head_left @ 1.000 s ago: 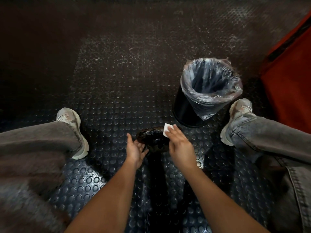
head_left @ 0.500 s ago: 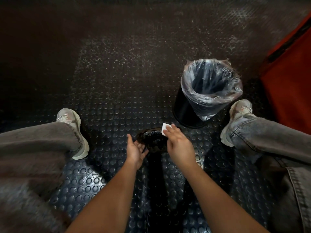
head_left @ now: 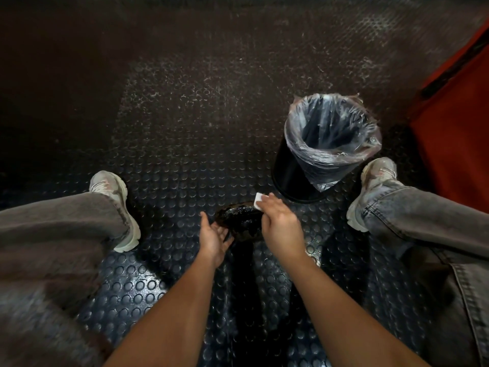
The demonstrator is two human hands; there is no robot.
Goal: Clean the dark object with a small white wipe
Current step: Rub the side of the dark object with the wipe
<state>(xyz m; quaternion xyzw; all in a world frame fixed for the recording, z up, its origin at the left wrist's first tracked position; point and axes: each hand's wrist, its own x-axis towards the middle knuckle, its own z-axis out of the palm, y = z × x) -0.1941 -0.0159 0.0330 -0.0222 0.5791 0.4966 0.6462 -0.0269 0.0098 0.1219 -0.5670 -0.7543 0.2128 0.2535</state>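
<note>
A glossy dark object (head_left: 242, 221) hangs low over the studded floor between my legs. My left hand (head_left: 213, 237) supports it from the left side, palm up with the fingers reaching under it; how firmly it grips is hidden. My right hand (head_left: 280, 223) lies over the object's right side and pinches a small white wipe (head_left: 258, 200) at its far upper edge. Much of the object is covered by my right hand.
A black waste bin (head_left: 288, 168) with a clear plastic liner (head_left: 330, 136) stands just beyond my right hand. My shoes (head_left: 116, 205) and grey-trousered legs flank the work area. A red surface (head_left: 455, 144) rises at the far right. Dark studded rubber floor (head_left: 185, 133) lies ahead.
My right hand with the wipe has slid slightly forward and up along the object's far edge. The left hand has stayed in place.
</note>
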